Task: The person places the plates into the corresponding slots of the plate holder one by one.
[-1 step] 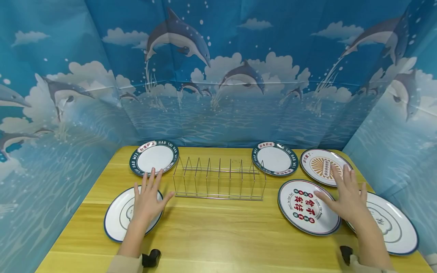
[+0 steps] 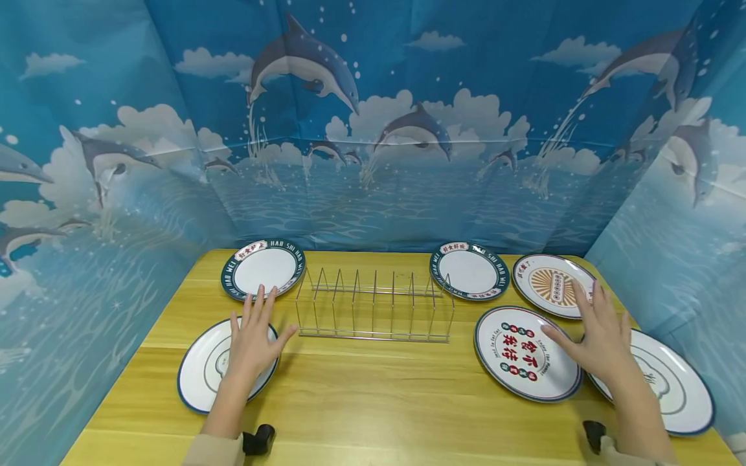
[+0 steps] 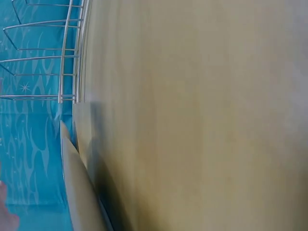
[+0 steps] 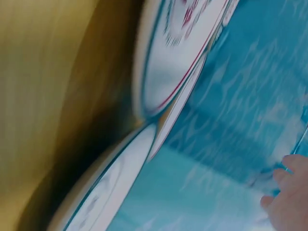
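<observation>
My left hand (image 2: 253,343), fingers spread, extends over a white plate with a blue rim (image 2: 201,369) at the near left. A green-rimmed plate (image 2: 265,270) lies just beyond its fingertips. My right hand (image 2: 603,343) is spread between a plate with red and green lettering (image 2: 519,356) and a blue-rimmed white plate (image 2: 678,388). Its fingertips overlap the view of a sunburst-patterned plate (image 2: 539,285). Neither hand grips anything; whether they touch the plates I cannot tell. In the right wrist view, part of the right hand (image 4: 291,197) shows at the lower right.
A wire plate rack (image 2: 373,338) with several upright dividers stands mid-table, no plate in it. Another green-rimmed plate (image 2: 466,268) lies behind its right end. The wooden table (image 2: 379,401) is bounded by a blue dolphin-print curtain (image 2: 373,194) at the back and sides.
My right hand has shifted slightly to the right. The left hand has barely moved, and the plates and rack stay put.
</observation>
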`<control>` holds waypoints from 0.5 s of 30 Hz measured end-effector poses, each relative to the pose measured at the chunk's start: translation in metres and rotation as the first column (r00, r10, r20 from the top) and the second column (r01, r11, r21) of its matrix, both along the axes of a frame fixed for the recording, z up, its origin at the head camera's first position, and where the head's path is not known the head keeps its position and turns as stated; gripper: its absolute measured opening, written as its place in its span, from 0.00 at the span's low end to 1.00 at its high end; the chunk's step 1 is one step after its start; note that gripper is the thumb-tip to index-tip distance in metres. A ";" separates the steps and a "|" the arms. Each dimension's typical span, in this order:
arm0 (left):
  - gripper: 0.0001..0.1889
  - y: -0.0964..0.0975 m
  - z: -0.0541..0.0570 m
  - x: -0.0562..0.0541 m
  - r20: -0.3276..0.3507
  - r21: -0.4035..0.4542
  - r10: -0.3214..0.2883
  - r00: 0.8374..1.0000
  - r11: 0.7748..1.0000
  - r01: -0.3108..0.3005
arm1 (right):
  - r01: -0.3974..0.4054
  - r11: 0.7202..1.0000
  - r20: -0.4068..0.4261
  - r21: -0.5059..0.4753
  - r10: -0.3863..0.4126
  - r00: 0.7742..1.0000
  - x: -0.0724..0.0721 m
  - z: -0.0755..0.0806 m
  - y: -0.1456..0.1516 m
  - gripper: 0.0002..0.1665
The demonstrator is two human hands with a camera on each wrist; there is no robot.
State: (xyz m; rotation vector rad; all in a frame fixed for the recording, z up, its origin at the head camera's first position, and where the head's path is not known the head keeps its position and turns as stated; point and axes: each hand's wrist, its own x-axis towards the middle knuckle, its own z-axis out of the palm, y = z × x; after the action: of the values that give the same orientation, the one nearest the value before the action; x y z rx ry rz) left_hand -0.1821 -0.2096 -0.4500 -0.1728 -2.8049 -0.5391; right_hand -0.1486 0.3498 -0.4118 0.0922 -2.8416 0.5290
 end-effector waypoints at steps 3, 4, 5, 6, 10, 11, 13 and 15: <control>0.43 0.003 0.003 -0.007 -0.022 0.203 -0.008 1.000 0.979 0.012 | 0.024 0.993 -0.067 -0.112 -0.031 0.997 0.007 0.001 0.018 0.57; 0.43 0.004 0.004 -0.009 -0.031 0.279 -0.008 0.999 0.960 0.017 | 0.037 0.989 -0.079 -0.144 -0.049 0.996 0.010 0.001 0.024 0.56; 0.42 0.005 0.004 -0.011 -0.043 0.354 -0.011 0.999 0.935 0.025 | 0.051 0.983 -0.087 -0.178 -0.068 0.994 0.013 0.001 0.030 0.56; 0.41 0.006 0.005 -0.013 -0.056 0.426 -0.016 0.998 0.904 0.038 | 0.061 0.975 -0.096 -0.212 -0.083 0.992 0.015 0.000 0.037 0.56; 0.38 0.010 0.009 -0.023 -0.097 0.641 -0.055 0.994 0.760 0.104 | 0.080 0.940 -0.122 -0.331 -0.126 0.985 0.023 -0.010 0.069 0.54; 0.38 0.011 0.010 -0.025 -0.100 0.676 -0.069 0.993 0.727 0.119 | 0.087 0.932 -0.133 -0.351 -0.141 0.981 0.023 -0.017 0.080 0.54; 0.37 0.013 0.013 -0.029 -0.096 0.732 -0.096 0.991 0.668 0.136 | 0.096 0.915 -0.154 -0.391 -0.168 0.974 0.024 -0.034 0.104 0.54; 0.36 0.016 0.018 -0.031 -0.086 0.768 -0.115 0.990 0.625 0.139 | 0.118 0.884 -0.128 -0.452 -0.195 0.972 0.027 -0.045 0.125 0.55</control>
State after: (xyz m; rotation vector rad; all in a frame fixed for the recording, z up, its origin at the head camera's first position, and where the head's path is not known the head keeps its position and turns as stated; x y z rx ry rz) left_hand -0.2128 -0.1934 -0.4325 -0.1867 -2.2638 -1.6985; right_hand -0.1220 0.4744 -0.4568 -0.1687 -2.4644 1.0589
